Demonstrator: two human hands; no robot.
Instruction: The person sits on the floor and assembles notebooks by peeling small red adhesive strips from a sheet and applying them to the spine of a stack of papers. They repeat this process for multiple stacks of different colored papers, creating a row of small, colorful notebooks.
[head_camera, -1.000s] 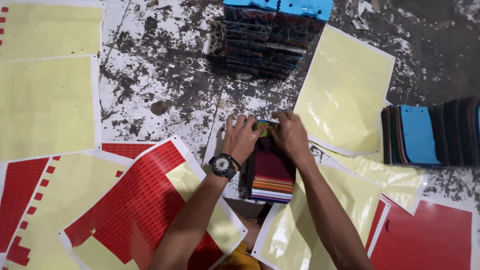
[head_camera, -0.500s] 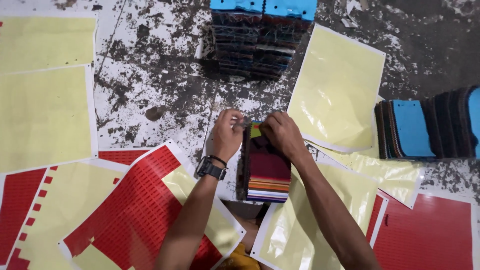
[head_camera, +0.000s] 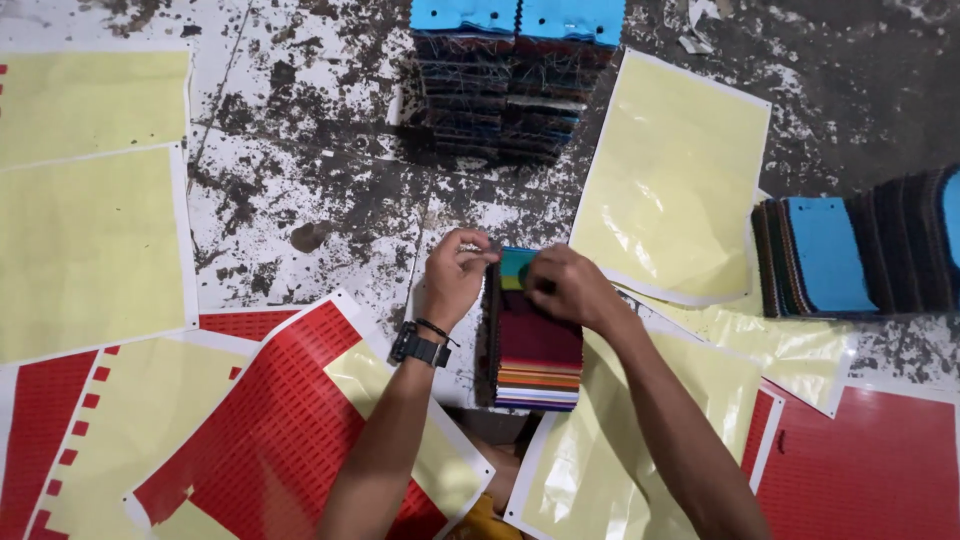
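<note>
A stack of coloured fabric swatches (head_camera: 536, 352) lies on the stained floor in front of me, maroon on top with striped edges showing at the near end. My left hand (head_camera: 455, 276), a black watch on its wrist, pinches the stack's far left corner. My right hand (head_camera: 570, 287) presses on the far end, where a green and blue piece (head_camera: 515, 268) shows between the fingers.
A tall pile of swatches with blue tops (head_camera: 510, 80) stands farther back. Another row of dark and blue swatches (head_camera: 855, 255) lies at the right. Yellow backing sheets (head_camera: 675, 175) and red sticker sheets (head_camera: 270, 430) are spread around on the floor.
Both hands have stayed on the stack's far end; the fingers have shifted slightly there, and a green and blue piece now shows between them.
</note>
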